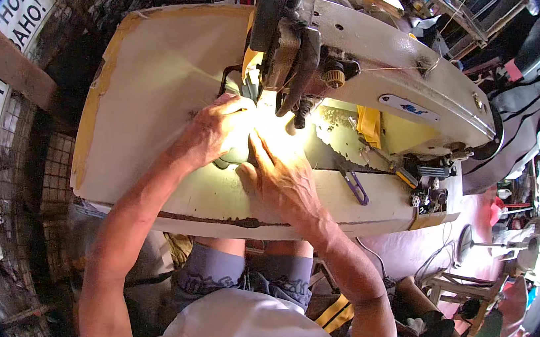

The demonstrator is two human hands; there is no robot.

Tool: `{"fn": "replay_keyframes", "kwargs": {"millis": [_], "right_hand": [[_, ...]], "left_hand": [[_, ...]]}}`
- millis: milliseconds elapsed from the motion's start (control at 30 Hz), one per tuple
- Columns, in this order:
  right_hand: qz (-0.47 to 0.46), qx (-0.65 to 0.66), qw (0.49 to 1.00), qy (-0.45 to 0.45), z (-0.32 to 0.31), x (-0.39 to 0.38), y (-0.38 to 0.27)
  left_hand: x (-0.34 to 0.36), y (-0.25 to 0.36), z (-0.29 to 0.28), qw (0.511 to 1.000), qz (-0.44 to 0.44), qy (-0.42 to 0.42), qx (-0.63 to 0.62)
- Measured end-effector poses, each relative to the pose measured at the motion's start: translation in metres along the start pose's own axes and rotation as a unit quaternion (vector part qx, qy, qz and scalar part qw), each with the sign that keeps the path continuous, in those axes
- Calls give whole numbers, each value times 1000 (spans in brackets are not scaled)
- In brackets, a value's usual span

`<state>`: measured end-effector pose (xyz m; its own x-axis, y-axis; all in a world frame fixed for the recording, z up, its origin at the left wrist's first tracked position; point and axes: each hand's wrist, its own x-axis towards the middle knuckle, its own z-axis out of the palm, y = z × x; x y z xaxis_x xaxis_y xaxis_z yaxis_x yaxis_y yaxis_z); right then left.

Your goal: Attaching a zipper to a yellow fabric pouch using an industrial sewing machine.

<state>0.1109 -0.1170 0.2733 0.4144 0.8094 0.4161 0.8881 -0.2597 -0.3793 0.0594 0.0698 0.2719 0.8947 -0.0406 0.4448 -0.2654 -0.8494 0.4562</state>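
Note:
A sewing machine [375, 67] stands over the white table, and its lamp washes out the area round the needle. Beneath its head lies a small grey-green piece of material [236, 157] with a dark edge, partly covered by my hands. My left hand [221, 130] is on the far-left side of this piece, its fingers bent and closed on it. From the near side, my right hand [285, 180] presses on the piece, fingers close together and pointing at the needle area. The fingertips of both hands are nearly lost in the glare.
Purple-handled thread snips [355, 189] lie right of my right hand. Beyond them are a yellow cloth [369, 125], a yellow-and-black handled tool [407, 177] and a bobbin winder [430, 200]. The worn tabletop [161, 69] extends left. A standing fan [527, 251] is at far right.

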Motion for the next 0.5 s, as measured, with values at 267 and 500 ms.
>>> {"fn": "replay_keyframes", "kwargs": {"millis": [267, 500], "right_hand": [[25, 13, 1000, -12, 9, -5, 3], [19, 20, 999, -18, -2, -1, 7]], "left_hand": [[0, -7, 2, 999, 32, -2, -3], [6, -9, -2, 998, 50, -20, 13]]}}
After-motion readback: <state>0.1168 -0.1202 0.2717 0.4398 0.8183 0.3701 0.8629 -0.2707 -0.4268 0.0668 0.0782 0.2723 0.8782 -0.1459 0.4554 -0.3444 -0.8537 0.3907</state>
